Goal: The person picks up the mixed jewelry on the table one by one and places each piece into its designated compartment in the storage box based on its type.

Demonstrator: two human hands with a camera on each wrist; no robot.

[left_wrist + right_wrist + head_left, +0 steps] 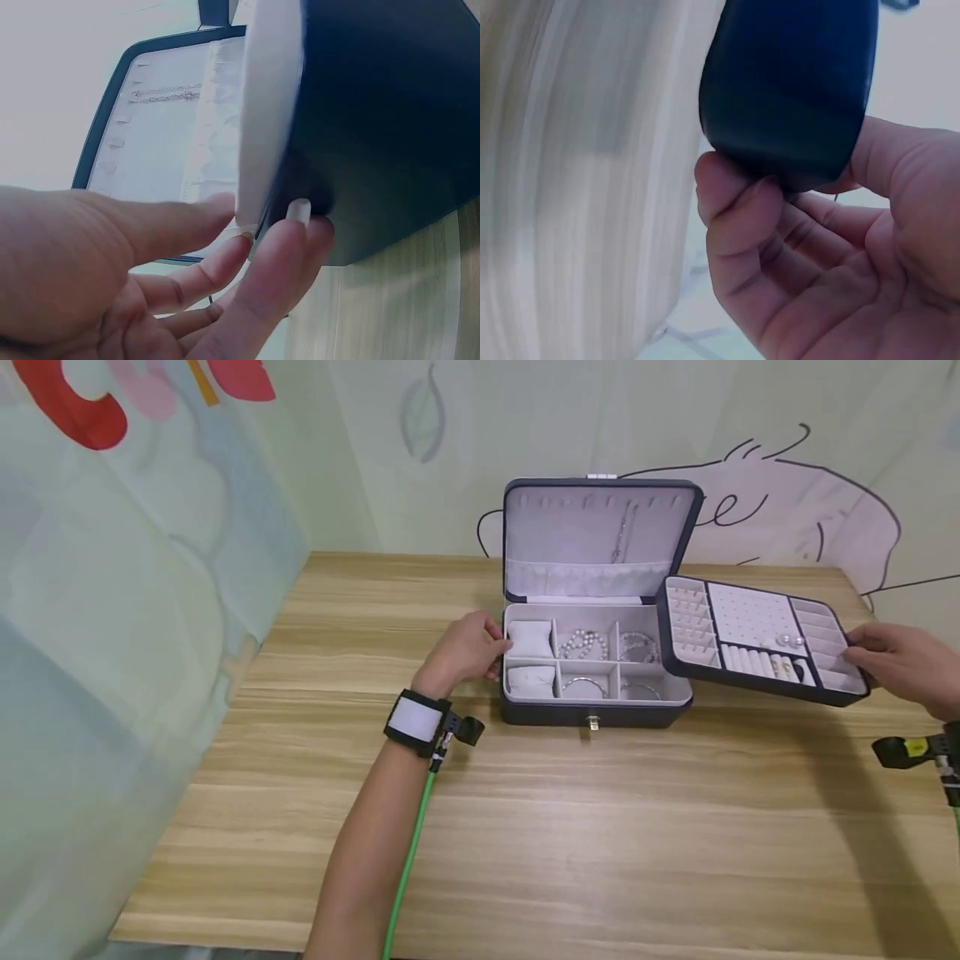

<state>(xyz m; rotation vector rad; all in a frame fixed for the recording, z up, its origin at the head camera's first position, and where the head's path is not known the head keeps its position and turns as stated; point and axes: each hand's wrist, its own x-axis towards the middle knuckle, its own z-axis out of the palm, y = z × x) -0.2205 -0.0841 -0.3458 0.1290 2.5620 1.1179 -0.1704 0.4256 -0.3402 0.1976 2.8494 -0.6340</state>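
Observation:
A dark blue jewelry box [551, 715] stands with its lid [577, 535] raised; a necklace [622, 533] hangs inside the lid. My left hand [467, 647] pinches the box's left wall, thumb at the rim and fingers outside, as the left wrist view shows. Off to the right, my right hand [903, 662] grips the right end of a jewelry tray [765, 680], which is tilted. The tray's left end overlaps the box's right side; whether they touch I cannot tell. Rings [783, 667] and pearl earrings [784, 640] sit in the tray.
White cushions [531, 639] fill the box's left compartments. Pearl bracelets [583, 645] and a bangle [585, 687] lie in others. A gold clasp [593, 722] is on the front. The wooden table [525, 843] meets a printed wall cloth [390, 468] behind.

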